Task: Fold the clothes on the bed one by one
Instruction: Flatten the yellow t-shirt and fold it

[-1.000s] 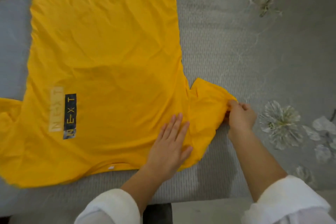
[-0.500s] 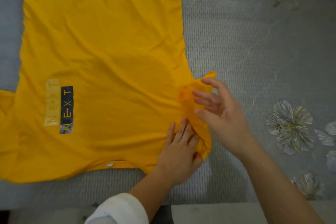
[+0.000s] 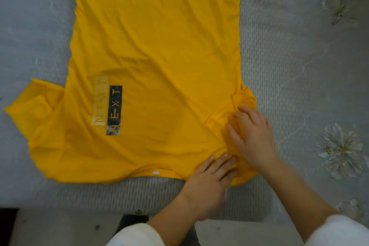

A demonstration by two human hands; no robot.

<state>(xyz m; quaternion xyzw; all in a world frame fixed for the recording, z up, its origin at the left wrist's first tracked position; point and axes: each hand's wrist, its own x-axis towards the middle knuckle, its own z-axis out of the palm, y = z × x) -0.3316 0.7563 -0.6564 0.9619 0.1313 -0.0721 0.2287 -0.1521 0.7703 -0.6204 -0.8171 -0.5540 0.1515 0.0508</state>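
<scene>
On the grey bed point(image 3: 289, 66), the yellow T-shirt point(image 3: 155, 46) lies spread flat, filling the frame from its top edge to lower centre. You appear to be on the first fold. The near sleeve point(image 3: 242, 100) at centre right is turned in over the body, and the far sleeve point(image 3: 34, 104) at centre left lies out. Your right hand point(image 3: 253, 134) rests on the turned-in cloth with fingers spread flat, holding nothing. Your left hand point(image 3: 209, 183) has straight fingers and presses the shirt's near edge just below it. Next, the right side likely wants folding inward, which calls for a pinch on its edge.
</scene>
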